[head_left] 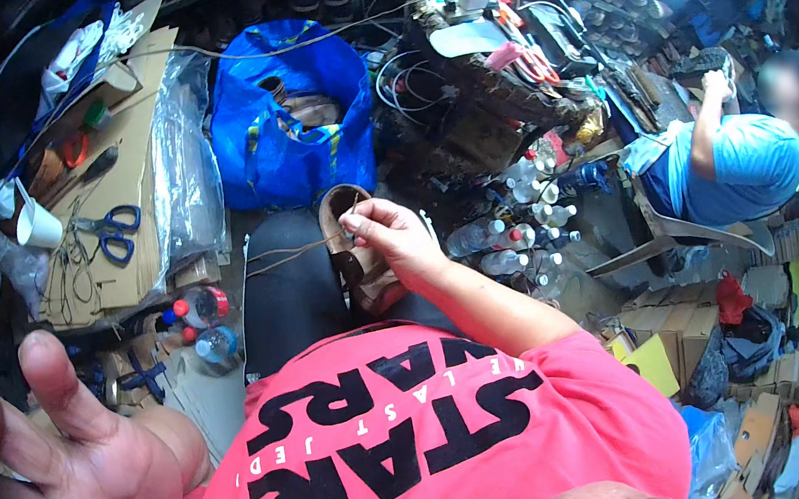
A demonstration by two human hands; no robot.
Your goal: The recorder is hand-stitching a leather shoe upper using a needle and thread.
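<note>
A brown shoe (375, 291) rests on my lap between my dark-trousered thighs, its opening toward the far side. My right hand (392, 240) is over the shoe, thumb and fingers pinched on a thin brown cord (269, 254). Strands of this cord stretch left across my thigh, and a short end sticks up above the fingers. Whether the cord runs through the shoe is hidden by the hand. My left hand (84, 463) is raised close at the lower left, palm up, fingers spread, with nothing seen in it.
Beyond my knees stands a blue bag (251, 153) with shoes inside. Cardboard (134, 188) at left carries blue-handled scissors (118, 236) and a white cup (38, 224). Plastic bottles (477, 236) stand right of my legs, near a cluttered workbench (474, 88). A person in blue (752, 165) sits at right.
</note>
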